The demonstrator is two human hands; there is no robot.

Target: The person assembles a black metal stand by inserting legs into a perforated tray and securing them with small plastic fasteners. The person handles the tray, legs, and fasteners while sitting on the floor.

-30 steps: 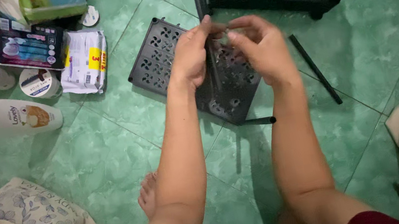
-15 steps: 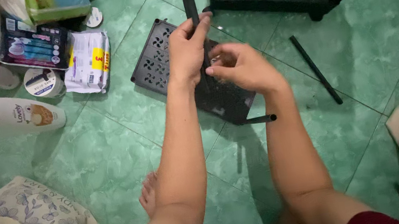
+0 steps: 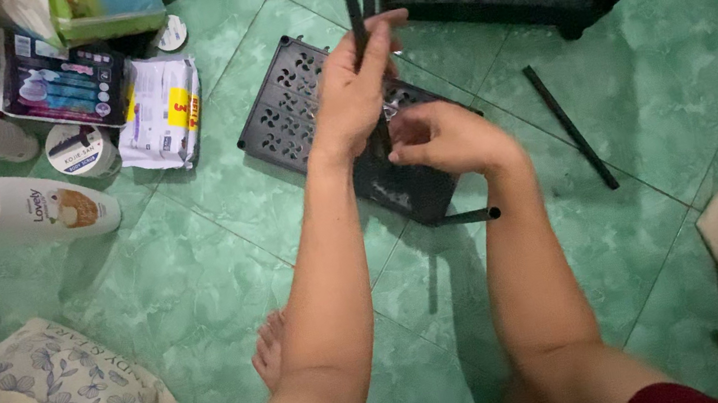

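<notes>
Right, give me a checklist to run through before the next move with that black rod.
1. Left hand grips the black rod: ok, fingers wrapped round it, rod upright.
2. Right hand at the rod's lower end: cannot tell what it pinches; fingertips hide it.
3. Perforated black panel lies flat on the green tiled floor under the hands: ok.
4. Spare rod on the floor, apart from both hands: ok, in sight.
5. Short rod by the panel's near corner: ok, but whether it is fitted in, cannot tell.
6. Bare foot away from the panel: ok.
</notes>
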